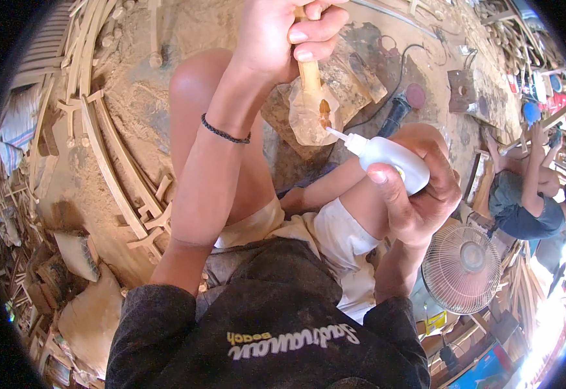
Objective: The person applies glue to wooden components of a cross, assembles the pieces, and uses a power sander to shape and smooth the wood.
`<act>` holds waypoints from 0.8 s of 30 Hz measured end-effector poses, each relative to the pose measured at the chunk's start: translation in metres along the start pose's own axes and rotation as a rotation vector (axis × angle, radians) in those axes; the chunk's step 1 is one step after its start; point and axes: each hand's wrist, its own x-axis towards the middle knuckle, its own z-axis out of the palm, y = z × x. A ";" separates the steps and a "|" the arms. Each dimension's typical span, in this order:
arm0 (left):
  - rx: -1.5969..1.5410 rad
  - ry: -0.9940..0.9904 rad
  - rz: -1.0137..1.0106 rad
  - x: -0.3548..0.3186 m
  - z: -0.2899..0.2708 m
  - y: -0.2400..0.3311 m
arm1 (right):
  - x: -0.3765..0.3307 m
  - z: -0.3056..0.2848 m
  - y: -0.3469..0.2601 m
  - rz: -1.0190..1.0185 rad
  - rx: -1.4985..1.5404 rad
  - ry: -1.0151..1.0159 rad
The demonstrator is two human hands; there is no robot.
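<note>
While the left hand (281,35) grasps the handle of a spoon-shaped piece (311,78), fingers curled round it, the right hand (420,198) has its thumb and fingers wrapped about a white bottle (396,162). The piece is held wide end down, over the near edge of a block (361,81) on the floor (137,84); whether the two touch, I cannot tell. A brown patch (325,110) marks the wide end, and the bottle's thin nozzle (338,134) points at it, tip by the patch's lower end. Near the block's right corner lies a dark tool (394,117). Curved strips (115,172) lie along the floor's left side. Toward its right edge stands a fan (462,269), with a seated co-worker (532,211) beyond. A dark braided band (221,134) circles the left wrist.
</note>
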 end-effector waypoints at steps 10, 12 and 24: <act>-0.081 -0.027 -0.023 0.005 -0.011 -0.007 | -0.013 -0.004 0.003 0.036 0.091 0.021; -0.093 -0.023 -0.019 0.009 -0.013 -0.010 | -0.010 0.000 0.007 -0.026 0.090 0.063; -0.180 -0.021 -0.095 0.012 -0.017 -0.013 | -0.011 -0.003 0.009 -0.068 0.105 0.067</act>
